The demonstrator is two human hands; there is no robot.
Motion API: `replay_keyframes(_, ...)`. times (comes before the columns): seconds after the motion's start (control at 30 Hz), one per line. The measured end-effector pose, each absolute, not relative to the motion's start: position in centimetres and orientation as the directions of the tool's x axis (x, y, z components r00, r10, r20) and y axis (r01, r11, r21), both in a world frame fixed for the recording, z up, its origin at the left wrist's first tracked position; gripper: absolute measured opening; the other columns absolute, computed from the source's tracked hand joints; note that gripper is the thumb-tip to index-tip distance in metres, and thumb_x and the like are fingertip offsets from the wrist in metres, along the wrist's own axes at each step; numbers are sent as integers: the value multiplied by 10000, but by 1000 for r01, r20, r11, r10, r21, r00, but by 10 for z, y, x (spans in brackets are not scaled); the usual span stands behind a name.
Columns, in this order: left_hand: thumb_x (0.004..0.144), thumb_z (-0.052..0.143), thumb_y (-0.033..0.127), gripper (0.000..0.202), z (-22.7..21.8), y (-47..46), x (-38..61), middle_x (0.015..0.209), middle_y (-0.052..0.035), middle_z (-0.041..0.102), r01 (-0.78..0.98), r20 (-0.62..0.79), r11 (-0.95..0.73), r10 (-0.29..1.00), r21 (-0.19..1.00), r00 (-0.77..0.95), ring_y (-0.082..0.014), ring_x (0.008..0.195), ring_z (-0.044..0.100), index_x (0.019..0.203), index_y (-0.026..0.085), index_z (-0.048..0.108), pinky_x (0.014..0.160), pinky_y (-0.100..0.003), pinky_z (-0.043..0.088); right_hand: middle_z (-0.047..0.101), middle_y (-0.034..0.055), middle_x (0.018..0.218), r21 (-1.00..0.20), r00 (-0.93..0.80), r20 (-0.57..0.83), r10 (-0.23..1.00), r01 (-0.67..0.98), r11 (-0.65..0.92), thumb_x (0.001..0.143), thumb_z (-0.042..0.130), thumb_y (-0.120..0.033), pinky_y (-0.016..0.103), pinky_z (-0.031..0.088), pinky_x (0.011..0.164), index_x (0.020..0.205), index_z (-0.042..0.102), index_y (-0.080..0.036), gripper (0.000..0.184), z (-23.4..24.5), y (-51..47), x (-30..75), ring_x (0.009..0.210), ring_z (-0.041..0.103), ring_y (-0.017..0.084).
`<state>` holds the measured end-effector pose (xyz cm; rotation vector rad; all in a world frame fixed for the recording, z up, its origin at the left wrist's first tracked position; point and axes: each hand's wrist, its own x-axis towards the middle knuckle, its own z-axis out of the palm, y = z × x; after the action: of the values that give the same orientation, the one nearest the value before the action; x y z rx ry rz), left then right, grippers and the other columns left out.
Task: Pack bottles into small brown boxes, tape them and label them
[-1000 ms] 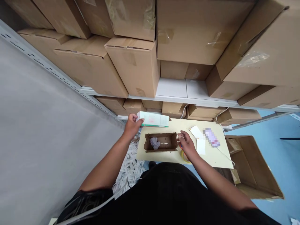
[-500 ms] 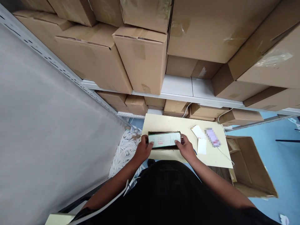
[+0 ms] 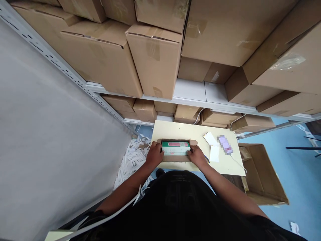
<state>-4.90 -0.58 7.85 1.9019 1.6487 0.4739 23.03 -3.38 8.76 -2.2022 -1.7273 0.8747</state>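
A green-and-white product box point(image 3: 176, 149) with a pink patch lies lengthwise in the mouth of an open cardboard carton point(image 3: 175, 159). My left hand point(image 3: 154, 155) grips the left end of the product box, its fingers curled and partly hidden by the carton. At the opposite end, my right hand point(image 3: 197, 156) is closed on the same box. Small carton flaps stick out at both sides beyond my hands. How deep the product box sits inside cannot be made out.
The carton rests on a cream table point(image 3: 173, 126). White papers point(image 3: 214, 153) and a blurred purple device point(image 3: 225, 145) with a cable lie to the right. A large open carton point(image 3: 263, 174) stands beyond. Shelves of cardboard boxes point(image 3: 153, 62) rise ahead; paper strips point(image 3: 132, 155) cover the floor left.
The product box has turned, so its green face with the pink patch now shows beside the pale side. Carton flaps now show spread outward. Both hands still grip the ends.
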Motion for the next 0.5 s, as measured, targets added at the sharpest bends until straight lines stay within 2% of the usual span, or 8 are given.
replay_keyframes(0.07,784,666,139,229,77,-7,-50,1100,-114,551,782,-40,-77,991,619,129,-296,1069,594,1004,197,639,972,-430,503,669,75,981,-486,194,-312,930,809,-332,862,608,-296,272,409,739,1002,639,-187,180,85,-34,232,888,617,210)
replay_keyframes(0.13,752,695,133,375,72,-11,-55,1164,-131,562,766,48,-53,998,641,29,-333,1187,551,1116,191,626,1058,-481,453,668,68,974,-467,280,-307,910,788,-400,853,619,-341,275,408,713,1010,599,-198,213,83,-39,237,879,619,212)
replay_keyframes(0.2,719,733,153,567,61,-16,-63,1289,-154,545,691,83,9,992,723,-99,-355,1306,491,1264,186,579,1125,-515,401,670,57,950,-453,345,-343,874,754,-475,845,625,-394,285,412,699,984,572,-215,233,79,-47,244,864,628,220)
replay_keyframes(0.27,720,753,209,718,44,-24,-70,1376,-155,528,487,-34,131,979,863,-203,-331,1318,512,1390,205,495,1108,-500,430,672,38,891,-438,394,-441,806,689,-577,825,646,-453,300,430,696,942,563,-228,267,73,-57,249,830,639,228)
replay_keyframes(0.33,755,744,299,743,26,-33,-72,1367,-142,573,176,-250,291,943,940,-221,-287,1235,595,1435,233,452,1017,-457,504,679,26,860,-461,432,-543,721,564,-685,791,684,-515,310,462,693,953,569,-235,343,65,-64,251,811,652,231)
replay_keyframes(0.4,767,744,394,701,10,-43,-69,1269,-125,656,-85,-421,412,894,907,-153,-265,1129,659,1404,231,500,933,-420,543,708,37,923,-546,416,-630,656,365,-754,768,712,-556,315,504,688,1038,578,-244,433,55,-69,250,833,676,229)
replay_keyframes(0.5,723,785,480,626,-2,-52,-55,1077,-108,740,-221,-537,520,844,825,-18,-277,1004,705,1251,174,643,869,-411,561,737,78,1071,-625,240,-742,626,88,-775,729,773,-563,316,562,703,1095,603,-253,509,42,-70,249,923,708,234)
